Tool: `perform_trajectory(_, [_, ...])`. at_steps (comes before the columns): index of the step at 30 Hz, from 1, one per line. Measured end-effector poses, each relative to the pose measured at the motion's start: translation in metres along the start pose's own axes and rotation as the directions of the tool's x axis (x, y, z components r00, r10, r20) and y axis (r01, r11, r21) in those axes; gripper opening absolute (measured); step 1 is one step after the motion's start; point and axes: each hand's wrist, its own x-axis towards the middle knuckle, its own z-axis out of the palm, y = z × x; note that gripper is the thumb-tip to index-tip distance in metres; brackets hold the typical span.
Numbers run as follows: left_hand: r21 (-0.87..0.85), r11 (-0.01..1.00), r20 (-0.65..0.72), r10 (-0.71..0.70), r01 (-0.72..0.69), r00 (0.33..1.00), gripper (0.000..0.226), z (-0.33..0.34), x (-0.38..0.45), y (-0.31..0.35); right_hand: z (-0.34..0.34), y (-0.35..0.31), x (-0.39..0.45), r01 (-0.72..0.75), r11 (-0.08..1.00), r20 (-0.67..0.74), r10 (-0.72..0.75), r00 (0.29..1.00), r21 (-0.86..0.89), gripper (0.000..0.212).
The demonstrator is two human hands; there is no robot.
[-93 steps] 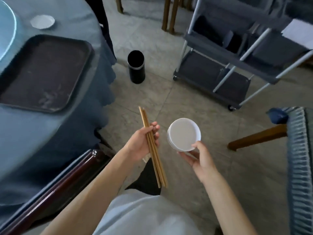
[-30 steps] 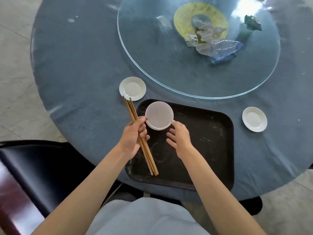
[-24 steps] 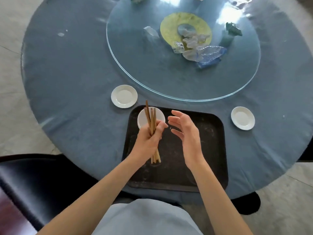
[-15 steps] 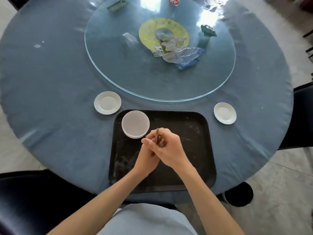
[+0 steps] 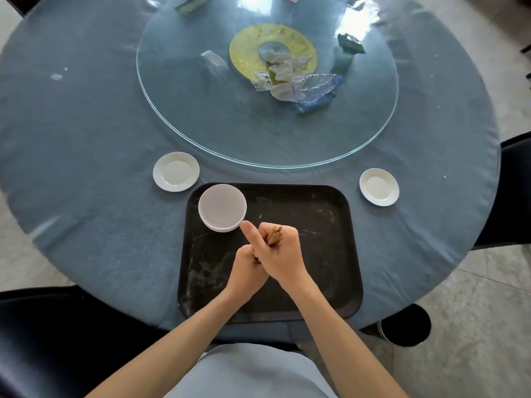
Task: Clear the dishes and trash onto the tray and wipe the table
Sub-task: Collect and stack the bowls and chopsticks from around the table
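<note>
Both hands over the tray (image 5: 330,282): left hand (image 5: 247,268) and right hand (image 5: 283,254) each wrapped round the upright chopsticks (image 5: 274,235). The bowl (image 5: 222,207) sits in the tray's far left corner, just beside the right thumb. Beyond, two saucers (image 5: 175,171) (image 5: 379,187) flank the tray on the bench (image 5: 86,124), trash (image 5: 301,87) farther on the glass turntable (image 5: 201,116).

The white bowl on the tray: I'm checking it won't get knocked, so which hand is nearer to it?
Right. The right hand, gripping the chopsticks, has its thumb tip at the white bowl's near rim. The left hand holds them lower, farther from it.
</note>
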Motion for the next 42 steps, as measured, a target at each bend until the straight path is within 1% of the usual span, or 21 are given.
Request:
perform_trajectory(1, [-0.021,1.0,0.017,-0.016,0.017,1.0,0.021,0.0,0.0,0.004,0.0,0.0,0.001,0.006,1.0,0.009,-0.006,1.0,0.017,0.049])
perform_trajectory(2, [0.012,0.999,0.003,-0.039,0.039,0.999,0.025,0.0,0.0,0.003,0.002,0.002,0.001,-0.003,0.999,0.028,0.002,1.0,0.035,0.053])
perform_trajectory(4, [-0.035,0.99,0.028,-0.134,0.135,0.991,0.031,0.001,0.002,0.004,0.004,0.006,0.002,-0.038,0.997,0.07,0.033,0.997,0.071,0.065])
perform_trajectory(7, [-0.085,0.981,0.048,-0.169,0.173,0.984,0.03,0.002,0.007,-0.008,0.003,0.015,0.008,-0.072,0.994,0.055,0.067,0.996,0.082,0.072])
perform_trajectory(9, [-0.123,0.972,0.061,-0.192,0.199,0.979,0.027,-0.001,0.008,-0.012,0.0,0.017,0.012,-0.065,0.997,0.04,0.063,0.997,0.04,0.066])
perform_trajectory(11, [-0.089,0.981,0.056,-0.169,0.173,0.984,0.017,0.0,0.006,-0.017,-0.004,0.019,0.013,-0.04,0.999,0.051,0.042,0.998,-0.036,0.058])
perform_trajectory(12, [-0.061,0.987,0.053,-0.147,0.15,0.988,0.019,0.001,0.005,-0.016,-0.004,0.019,0.013,-0.022,0.995,0.071,0.029,0.997,-0.094,0.051])
perform_trajectory(13, [-0.044,0.991,0.051,-0.125,0.127,0.991,0.025,0.002,0.004,-0.013,-0.005,0.021,0.012,-0.013,0.987,0.096,0.029,0.995,-0.157,0.042])
perform_trajectory(15, [-0.07,0.986,-0.019,-0.155,0.153,0.988,0.047,0.005,0.005,-0.011,-0.009,0.026,0.006,-0.023,0.966,0.117,0.055,0.992,-0.259,0.024])
perform_trajectory(16, [-0.084,0.982,-0.014,-0.169,0.167,0.986,0.048,0.004,0.005,-0.01,-0.012,0.03,0.002,-0.027,0.955,0.107,0.061,0.992,-0.295,0.024])
perform_trajectory(18, [-0.081,0.978,0.012,-0.191,0.192,0.981,0.03,0.001,0.004,-0.005,-0.022,0.039,-0.006,-0.02,0.945,0.097,0.055,0.994,-0.327,0.031])
perform_trajectory(21, [0.039,0.976,0.07,-0.218,0.215,0.974,0.023,0.003,0.0,-0.012,-0.034,0.046,-0.013,-0.003,0.942,0.187,0.069,0.98,-0.335,0.03])
perform_trajectory(22, [0.046,0.967,0.081,-0.255,0.252,0.964,0.023,0.006,-0.002,-0.011,-0.035,0.048,-0.014,-0.03,0.937,0.22,0.114,0.969,-0.349,0.029])
perform_trajectory(24, [0.023,0.94,0.103,-0.341,0.34,0.935,0.023,0.014,-0.006,-0.006,-0.036,0.049,-0.01,-0.146,0.909,0.259,0.26,0.93,-0.391,0.021])
perform_trajectory(26, [0.045,0.893,0.103,-0.451,0.448,0.887,0.02,0.02,-0.006,-0.006,-0.035,0.054,-0.007,-0.23,0.865,0.269,0.374,0.887,-0.445,0.017])
perform_trajectory(29, [0.147,0.818,0.063,-0.568,0.555,0.821,0.014,0.023,-0.003,-0.02,-0.027,0.066,0.001,-0.276,0.814,0.273,0.458,0.846,-0.511,0.017])
perform_trajectory(31, [0.199,0.787,0.048,-0.603,0.584,0.797,0.018,0.021,0.0,-0.029,-0.019,0.074,0.009,-0.308,0.795,0.297,0.508,0.809,-0.523,0.02])
perform_trajectory(33, [0.283,0.772,0.006,-0.595,0.569,0.804,0.024,0.017,0.002,-0.031,-0.011,0.08,0.02,-0.361,0.774,0.317,0.567,0.76,-0.52,0.022])
perform_trajectory(35, [0.312,0.781,-0.05,-0.556,0.542,0.83,0.026,0.013,0.002,-0.034,-0.004,0.086,0.029,-0.405,0.754,0.309,0.606,0.733,-0.517,0.025])
perform_trajectory(39, [0.41,0.792,-0.138,-0.436,0.452,0.889,0.029,0.003,0.001,-0.046,0.008,0.099,0.041,-0.465,0.724,0.25,0.642,0.725,-0.51,0.023])
perform_trajectory(42, [0.473,0.801,-0.164,-0.329,0.367,0.93,0.033,-0.001,0.002,-0.052,0.016,0.11,0.041,-0.493,0.715,0.181,0.64,0.747,-0.495,0.021])
